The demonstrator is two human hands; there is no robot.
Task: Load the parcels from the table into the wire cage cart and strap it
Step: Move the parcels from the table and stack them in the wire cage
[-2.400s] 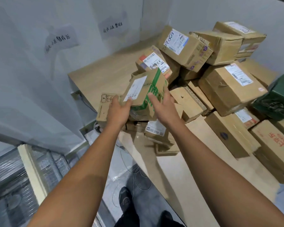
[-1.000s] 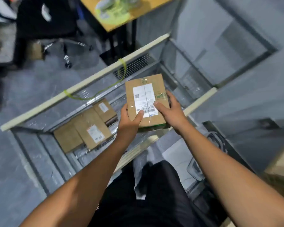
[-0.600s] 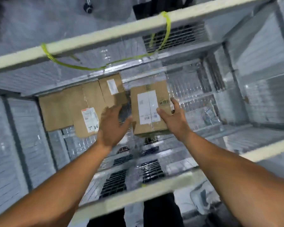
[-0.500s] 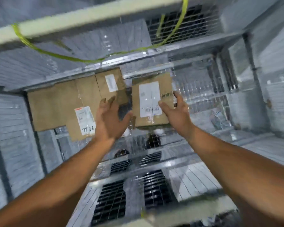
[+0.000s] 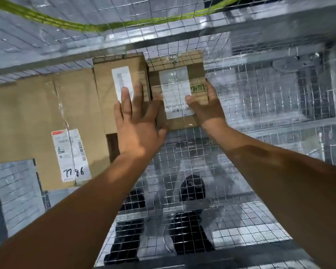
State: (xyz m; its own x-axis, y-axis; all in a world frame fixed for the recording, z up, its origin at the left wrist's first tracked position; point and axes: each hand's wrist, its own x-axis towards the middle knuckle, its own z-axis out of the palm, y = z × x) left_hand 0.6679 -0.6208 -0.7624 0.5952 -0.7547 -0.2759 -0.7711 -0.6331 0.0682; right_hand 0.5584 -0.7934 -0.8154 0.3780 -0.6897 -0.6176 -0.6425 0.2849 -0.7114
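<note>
Inside wire cage cart [image 5: 260,94]: few stowed parcels [image 5: 47,105]; labelled parcel [image 5: 176,88] gripped by right hand [image 5: 208,107], left hand [image 5: 136,123] flat, fingers straight. Likely early; green strap [image 5: 47,18] unfastened.

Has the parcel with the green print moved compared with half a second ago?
Yes. The green-print parcel has closed the gap to the small labelled parcel and now sits against it by the far mesh wall, right hand gripping it.

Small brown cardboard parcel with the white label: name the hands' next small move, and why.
Probably release it and lift both hands out. The small brown cardboard parcel seems set down beside the neighbouring brown box, at the far wall of the wire cage cart; the right hand grips its right edge, the left hand lies flat.
</note>
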